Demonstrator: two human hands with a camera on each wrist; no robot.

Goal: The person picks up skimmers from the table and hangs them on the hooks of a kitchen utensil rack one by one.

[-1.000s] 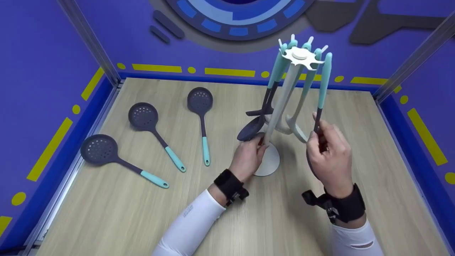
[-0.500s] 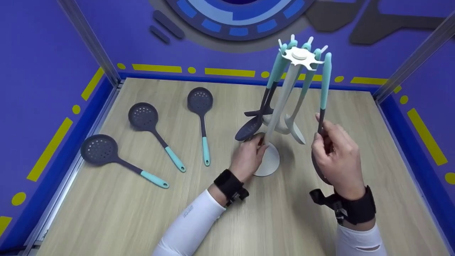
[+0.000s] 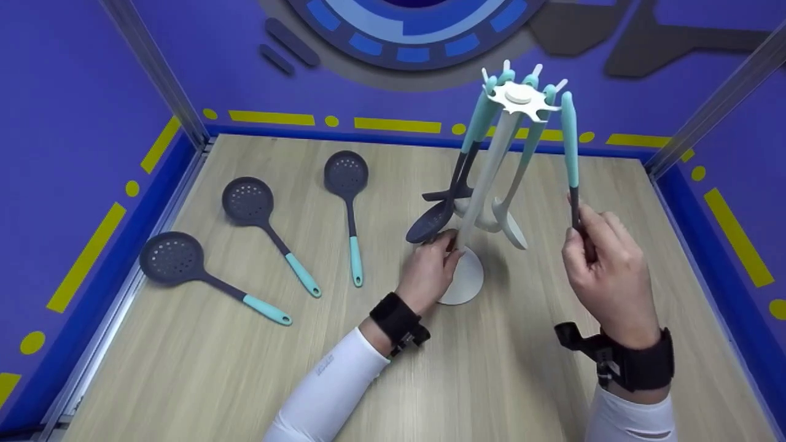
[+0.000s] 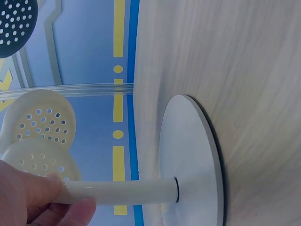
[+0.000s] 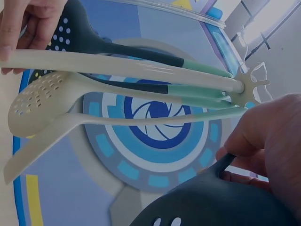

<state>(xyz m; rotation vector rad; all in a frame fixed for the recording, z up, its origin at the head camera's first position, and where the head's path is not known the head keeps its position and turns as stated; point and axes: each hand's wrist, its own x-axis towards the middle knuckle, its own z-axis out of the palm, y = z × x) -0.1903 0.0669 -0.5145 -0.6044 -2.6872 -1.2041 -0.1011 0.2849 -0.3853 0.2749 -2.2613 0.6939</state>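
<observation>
A white rotating-style utensil stand (image 3: 463, 283) stands upright on the table, with several teal-handled utensils hanging from its hooked top. Low on its pole (image 4: 122, 192), my left hand (image 3: 425, 275) grips with thumb and fingers. My right hand (image 3: 609, 276) pinches the dark neck of a skimmer (image 3: 570, 144), whose teal handle points up beside the stand's right-hand hook. Whether handle and hook touch, I cannot tell. In the right wrist view the skimmer's dark head (image 5: 221, 205) shows some holes. From the hooks hang a dark slotted spoon (image 3: 430, 222) and pale utensils, including a perforated one (image 5: 40, 101).
Three dark skimmers with teal handles lie on the left of the table: one lowest (image 3: 172, 258), one in the middle (image 3: 247, 201), one farther back (image 3: 346, 174). Blue panels (image 3: 393, 104) enclose the table's back and sides.
My right hand has moved right with the skimmer, and the handle's top has shifted slightly outward at the hook. A pale hanging utensil swung slightly, then settled. The left hand stays put.
</observation>
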